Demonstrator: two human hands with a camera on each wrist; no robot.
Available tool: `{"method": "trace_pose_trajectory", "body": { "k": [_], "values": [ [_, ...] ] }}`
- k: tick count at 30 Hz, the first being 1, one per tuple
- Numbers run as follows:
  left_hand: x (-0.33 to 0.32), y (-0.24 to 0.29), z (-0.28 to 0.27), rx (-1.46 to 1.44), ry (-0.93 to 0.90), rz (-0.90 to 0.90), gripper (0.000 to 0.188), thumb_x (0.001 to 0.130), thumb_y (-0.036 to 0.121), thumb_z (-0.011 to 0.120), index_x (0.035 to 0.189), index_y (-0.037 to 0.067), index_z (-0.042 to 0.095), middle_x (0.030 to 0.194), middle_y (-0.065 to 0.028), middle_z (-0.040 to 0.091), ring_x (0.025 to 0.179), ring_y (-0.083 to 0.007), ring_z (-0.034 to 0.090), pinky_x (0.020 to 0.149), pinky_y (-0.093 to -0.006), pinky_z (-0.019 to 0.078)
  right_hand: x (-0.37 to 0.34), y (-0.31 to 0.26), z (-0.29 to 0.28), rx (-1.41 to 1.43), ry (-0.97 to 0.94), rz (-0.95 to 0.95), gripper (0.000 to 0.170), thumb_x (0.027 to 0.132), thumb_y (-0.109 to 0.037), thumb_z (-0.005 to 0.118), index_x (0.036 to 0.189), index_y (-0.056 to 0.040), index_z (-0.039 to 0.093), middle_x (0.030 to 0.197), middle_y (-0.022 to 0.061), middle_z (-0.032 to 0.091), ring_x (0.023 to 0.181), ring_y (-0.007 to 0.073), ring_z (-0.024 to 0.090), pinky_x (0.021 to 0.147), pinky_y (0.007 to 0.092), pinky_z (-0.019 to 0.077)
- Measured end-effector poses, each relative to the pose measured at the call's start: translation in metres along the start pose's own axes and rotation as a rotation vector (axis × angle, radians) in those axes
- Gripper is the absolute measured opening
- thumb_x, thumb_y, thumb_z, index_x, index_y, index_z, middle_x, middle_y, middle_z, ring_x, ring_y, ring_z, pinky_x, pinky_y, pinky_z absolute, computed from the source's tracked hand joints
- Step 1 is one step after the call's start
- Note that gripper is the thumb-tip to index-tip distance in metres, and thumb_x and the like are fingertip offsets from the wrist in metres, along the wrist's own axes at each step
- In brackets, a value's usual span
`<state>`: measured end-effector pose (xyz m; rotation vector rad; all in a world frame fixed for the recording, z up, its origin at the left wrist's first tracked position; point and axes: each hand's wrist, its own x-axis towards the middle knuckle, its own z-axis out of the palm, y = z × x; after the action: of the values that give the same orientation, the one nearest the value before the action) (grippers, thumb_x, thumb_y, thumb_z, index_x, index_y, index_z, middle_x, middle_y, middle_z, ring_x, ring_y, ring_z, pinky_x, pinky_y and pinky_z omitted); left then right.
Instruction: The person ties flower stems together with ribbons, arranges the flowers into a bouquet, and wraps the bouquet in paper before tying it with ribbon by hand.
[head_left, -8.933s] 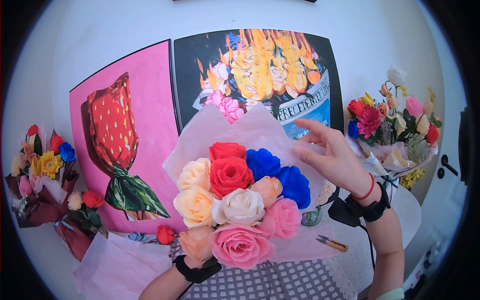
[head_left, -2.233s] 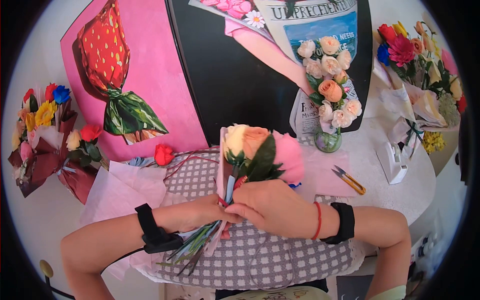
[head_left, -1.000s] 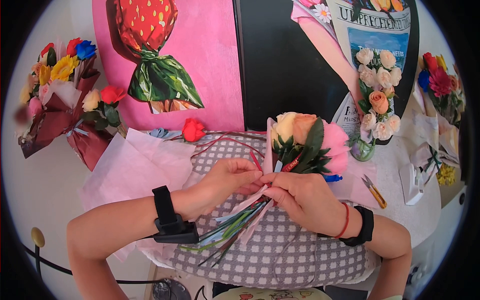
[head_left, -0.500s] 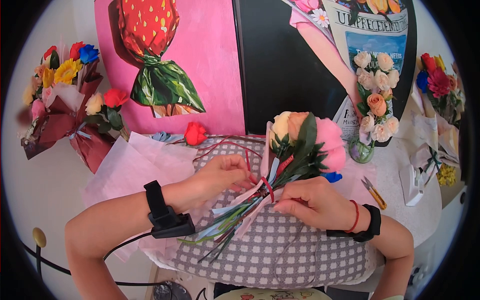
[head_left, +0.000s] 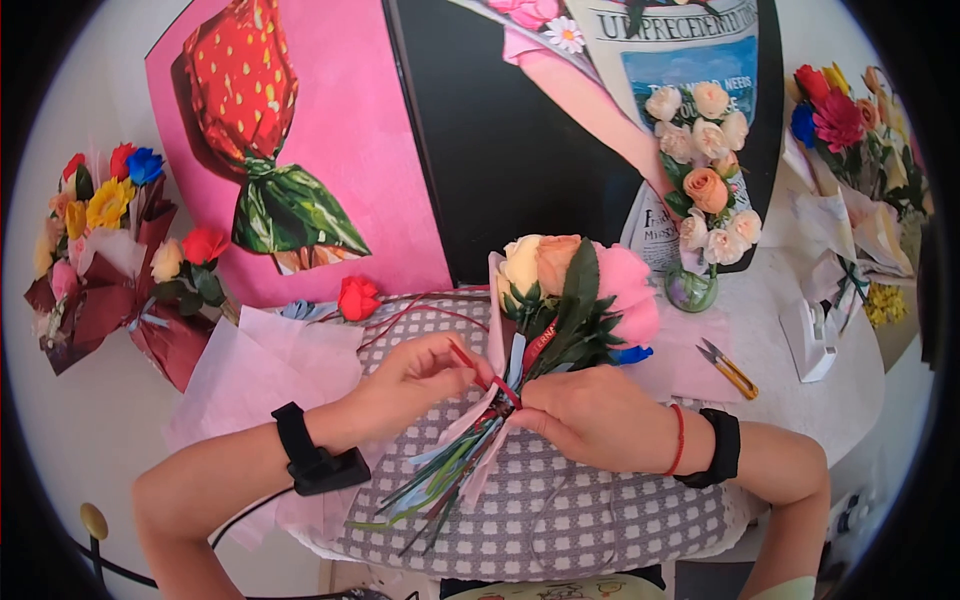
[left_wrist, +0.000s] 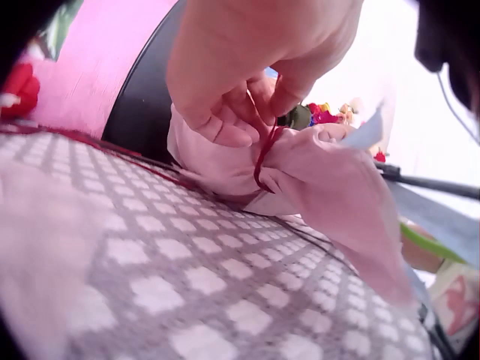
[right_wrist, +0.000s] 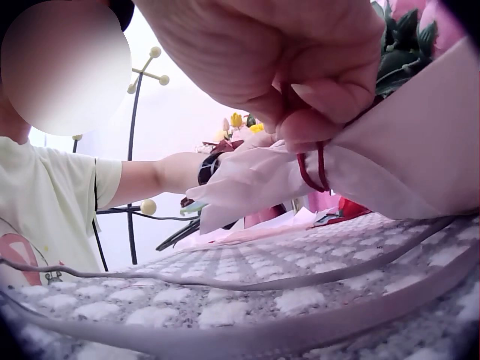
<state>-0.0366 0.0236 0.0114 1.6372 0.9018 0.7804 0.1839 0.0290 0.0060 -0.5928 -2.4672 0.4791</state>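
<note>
A bouquet in pink paper (left_wrist: 330, 180) lies on the checked cloth, its yellow, orange and pink roses (head_left: 625, 290) toward the back and its stems (head_left: 430, 490) toward the front. Round its middle runs a dark red ribbon (head_left: 508, 392), seen also as a red loop (left_wrist: 264, 161) on the gathered paper. Left of the binding, the left hand (head_left: 415, 385) pinches a ribbon end between thumb and fingers. On the other side the right hand (head_left: 600, 415) has its thumb and fingers closed on the ribbon (right_wrist: 313, 169) beside the wrapped paper.
Pink paper sheets (head_left: 260, 370) and a red rose (head_left: 357, 298) lie at the left. Bouquets stand at both sides. Orange-handled snips (head_left: 728, 370), a white tape dispenser (head_left: 808, 335) and a glass vase (head_left: 692, 288) of pale roses are at the right.
The bouquet was held upright, facing forward, and now lies on the cloth. Both hands have come to its binding. Since half a second ago, the right hand has moved in against the ribbon.
</note>
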Motion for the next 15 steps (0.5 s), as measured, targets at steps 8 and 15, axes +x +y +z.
{"method": "trace_pose_trajectory", "body": {
  "k": [8, 15],
  "values": [
    [0.005, -0.019, -0.009, -0.205, 0.097, -0.089, 0.004, 0.088, 0.012, 0.046, 0.085, 0.009, 0.044, 0.082, -0.0045, 0.055, 0.074, -0.0102, 0.051, 0.070, -0.0245, 0.0417, -0.011, 0.000, 0.002, -0.143, 0.003, 0.001, 0.024, 0.082, -0.022, 0.053, 0.071, -0.0010, 0.050, 0.058, 0.0137, 0.054, 0.056, 0.0312, 0.056, 0.047, 0.0405, 0.0429],
    [0.006, -0.027, -0.009, 0.009, 0.035, -0.044, 0.011, 0.090, 0.008, 0.039, 0.080, 0.007, 0.036, 0.072, -0.0010, 0.046, 0.067, -0.0081, 0.043, 0.061, -0.0221, 0.0389, -0.020, 0.002, 0.004, -0.209, -0.083, 0.065, 0.019, 0.079, -0.015, 0.055, 0.070, 0.0016, 0.054, 0.058, 0.0169, 0.056, 0.057, 0.0325, 0.058, 0.048, 0.0402, 0.0439]
  ]
}}
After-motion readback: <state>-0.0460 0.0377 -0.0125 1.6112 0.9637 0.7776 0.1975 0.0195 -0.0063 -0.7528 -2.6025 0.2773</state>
